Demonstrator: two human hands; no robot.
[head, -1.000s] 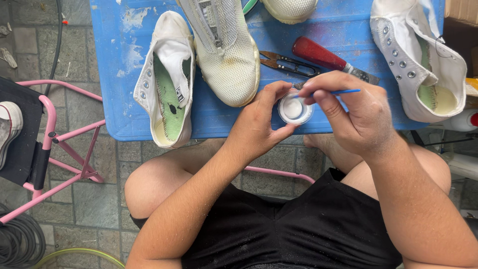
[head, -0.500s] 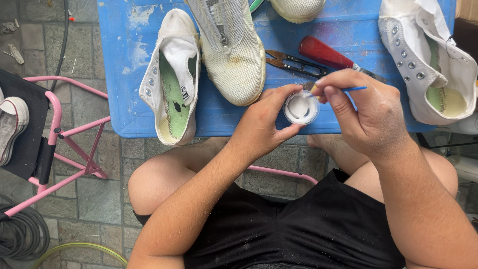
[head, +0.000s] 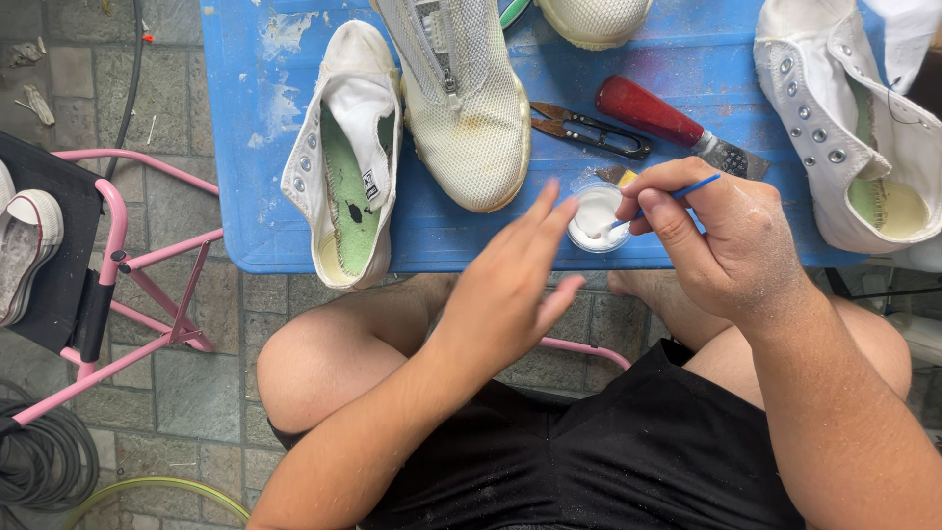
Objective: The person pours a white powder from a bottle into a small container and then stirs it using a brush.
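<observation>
Left hand (head: 510, 285) off paste jar (head: 597, 218) now

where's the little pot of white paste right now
In the head view the small clear pot of white paste sits at the near edge of the blue table, right of centre, between the left hand and right hand, below the snips.

On the desk (head: 294, 226) a low sneaker (head: 343, 157) lies at the left, a mesh shoe (head: 466, 108) just right of it, then snips (head: 589, 130) and a scraper (head: 677, 126), with a high-top (head: 854, 147) at the far right. A small pot (head: 594, 221) sits at the near edge below the snips, between the left hand (head: 510, 285) and right hand (head: 731, 245); a folding chair (head: 108, 285) stands on the floor left of the desk
</observation>
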